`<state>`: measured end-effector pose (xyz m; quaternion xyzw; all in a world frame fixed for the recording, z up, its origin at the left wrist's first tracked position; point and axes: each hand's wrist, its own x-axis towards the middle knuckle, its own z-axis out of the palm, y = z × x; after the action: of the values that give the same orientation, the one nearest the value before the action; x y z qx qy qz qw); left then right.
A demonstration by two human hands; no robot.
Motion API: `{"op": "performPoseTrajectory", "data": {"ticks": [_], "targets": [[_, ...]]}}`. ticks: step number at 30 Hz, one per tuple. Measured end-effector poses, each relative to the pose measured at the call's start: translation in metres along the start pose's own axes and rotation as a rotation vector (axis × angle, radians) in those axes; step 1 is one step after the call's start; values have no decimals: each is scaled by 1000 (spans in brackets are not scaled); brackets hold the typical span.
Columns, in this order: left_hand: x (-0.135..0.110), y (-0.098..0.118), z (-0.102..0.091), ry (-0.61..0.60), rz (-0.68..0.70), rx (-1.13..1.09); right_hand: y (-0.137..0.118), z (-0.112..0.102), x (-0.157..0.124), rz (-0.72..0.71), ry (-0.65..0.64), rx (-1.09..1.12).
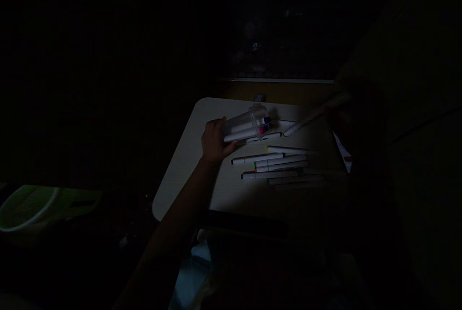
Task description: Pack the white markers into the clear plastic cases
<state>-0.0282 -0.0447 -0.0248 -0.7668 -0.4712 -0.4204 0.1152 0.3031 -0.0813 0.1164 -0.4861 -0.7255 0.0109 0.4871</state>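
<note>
The scene is very dark. My left hand [213, 140] is wrapped round the base of a clear plastic container [249, 122] that lies tilted on its side on a small white table [180, 175]. A few markers sit inside it, coloured caps toward the opening. My right hand [341, 112] is in deep shadow at the right and seems to hold a white marker [301, 124] that points toward the container's mouth. Several white markers [274, 163] lie in a loose row on the table in front of the container.
A sheet of paper [342, 153] lies at the table's right edge. A pale green basket [25, 206] sits low at the far left. A dark window or screen fills the background behind the table.
</note>
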Motion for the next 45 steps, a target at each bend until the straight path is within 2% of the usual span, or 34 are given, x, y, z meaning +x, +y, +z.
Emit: {"op": "performPoseTrajectory", "data": {"ticks": [3,6,11,17,21,23,25,29,31,34,38,45], "targets": [[0,0,0,10,13,-9,2,-5,-1,24,97,49],[1,0,0,-7,2,-13,6,-4,0,54,55,118],[1,2,0,2,-4,17,-4,9,1,-48,55,146],[2,3,-3,2,-9,-7,-8,15,-1,52,16,318],[3,3,-2,13,16,0,-14,15,-3,87,172,305],[3,3,-2,6,1,5,-19,17,-3,84,198,306],[4,4,-2,-14,-23,2,-22,19,-3,80,115,265],[5,6,-2,-42,-50,-5,-29,24,-6,87,-182,144],[5,6,-2,-39,-63,-4,-31,29,-8,100,-249,94],[4,4,-2,-37,-58,-8,-30,36,-11,80,-278,37],[3,2,-2,-33,-35,-7,-27,43,-12,50,-293,67],[3,1,-2,-24,-9,-12,-28,45,-12,96,-331,68]]}}
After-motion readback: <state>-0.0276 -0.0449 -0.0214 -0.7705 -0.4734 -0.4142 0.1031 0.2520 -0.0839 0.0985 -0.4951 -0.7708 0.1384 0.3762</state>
